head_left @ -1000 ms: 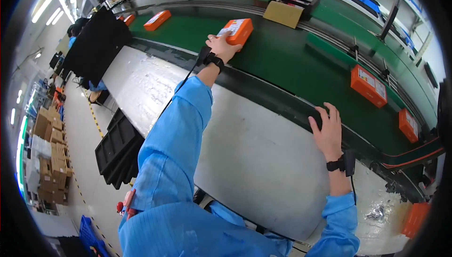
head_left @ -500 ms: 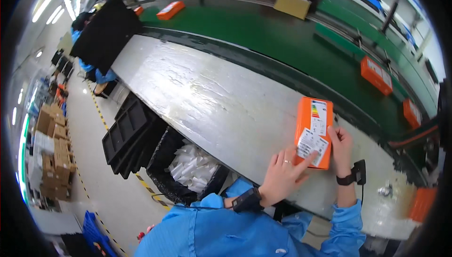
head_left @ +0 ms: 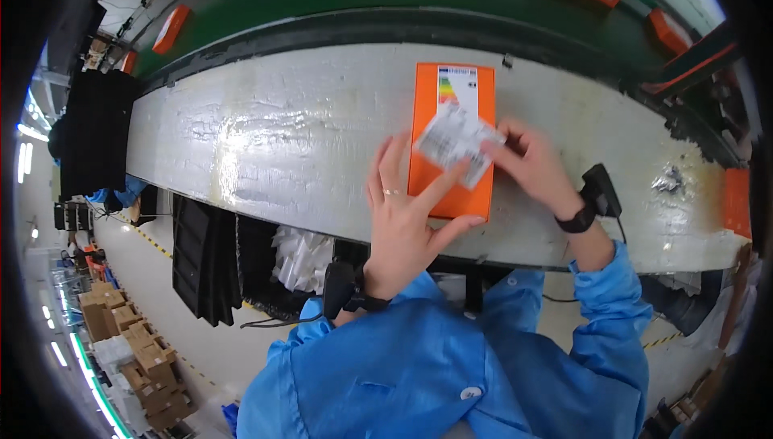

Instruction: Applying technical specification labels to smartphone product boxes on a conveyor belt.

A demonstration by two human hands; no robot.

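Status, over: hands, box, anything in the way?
Left hand at label's lower part, right hand at its right corner. Orange box flat on bench, label askew over its top. Nothing seen in the way.

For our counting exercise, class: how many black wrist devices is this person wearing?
2: the left black device, strapped behind the left hand, and the right black device, strapped behind the right hand. None seems hidden.
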